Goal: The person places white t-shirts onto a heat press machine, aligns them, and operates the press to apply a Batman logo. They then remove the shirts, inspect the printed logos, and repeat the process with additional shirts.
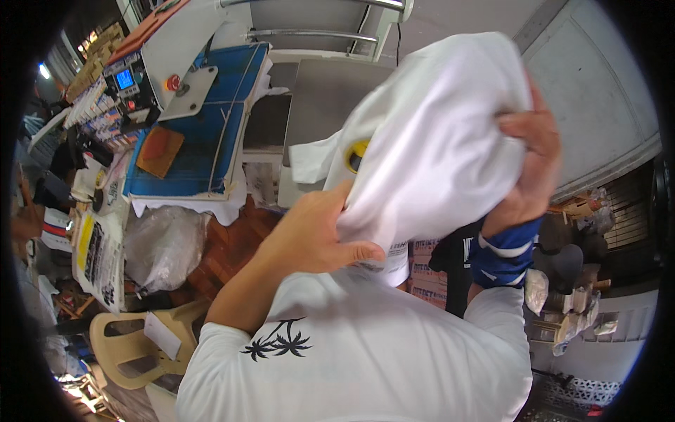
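Holding white cloth (443, 133) | plain, softly creased | left hand (316, 228), right hand (531, 158)

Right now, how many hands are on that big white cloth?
2. The left hand is at the lower left of the white cloth, and the right hand grips its right side. The cloth's far side is hidden.

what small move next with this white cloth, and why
Probably ease the right hand slightly away from the left hand, to spread the white cloth: it looks creased and loosely bunched between them.
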A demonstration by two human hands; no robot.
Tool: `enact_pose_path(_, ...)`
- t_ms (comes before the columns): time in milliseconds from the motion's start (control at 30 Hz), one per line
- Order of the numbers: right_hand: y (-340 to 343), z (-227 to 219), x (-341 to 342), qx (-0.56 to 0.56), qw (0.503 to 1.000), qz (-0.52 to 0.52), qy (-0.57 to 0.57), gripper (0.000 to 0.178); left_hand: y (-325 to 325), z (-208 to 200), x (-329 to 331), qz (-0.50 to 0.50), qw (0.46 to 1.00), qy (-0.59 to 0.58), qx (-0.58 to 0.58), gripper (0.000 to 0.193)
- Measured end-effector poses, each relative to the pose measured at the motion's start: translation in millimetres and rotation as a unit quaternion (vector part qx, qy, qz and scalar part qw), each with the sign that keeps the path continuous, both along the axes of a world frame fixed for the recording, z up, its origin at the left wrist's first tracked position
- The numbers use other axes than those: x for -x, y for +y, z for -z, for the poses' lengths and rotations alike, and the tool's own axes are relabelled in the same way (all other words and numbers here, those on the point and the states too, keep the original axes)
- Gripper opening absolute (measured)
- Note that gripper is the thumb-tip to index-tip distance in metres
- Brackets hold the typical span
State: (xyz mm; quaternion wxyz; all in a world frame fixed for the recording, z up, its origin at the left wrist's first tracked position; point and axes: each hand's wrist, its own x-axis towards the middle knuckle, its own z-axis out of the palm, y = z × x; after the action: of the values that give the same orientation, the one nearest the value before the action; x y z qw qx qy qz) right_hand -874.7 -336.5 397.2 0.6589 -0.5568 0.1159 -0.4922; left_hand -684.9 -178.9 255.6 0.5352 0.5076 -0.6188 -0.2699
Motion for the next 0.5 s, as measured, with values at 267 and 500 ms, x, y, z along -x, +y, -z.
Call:
enact_pose_path(267, -226.4, -107.7, -39.6, 0.064, 0.989, 0.101, -0.092, 0.036, -164.8, -122.1, -160.8, -0.288, 0.911, -0.293, 0.045, 0.021)
enact_pose_path(500, -121.0, -124.7, 40.1, 0.265, 0.929, 0.216, -0.144, 0.088, -156.8, -214.1, -129.0, -0.366, 0.828, -0.309, 0.292, 0.024)
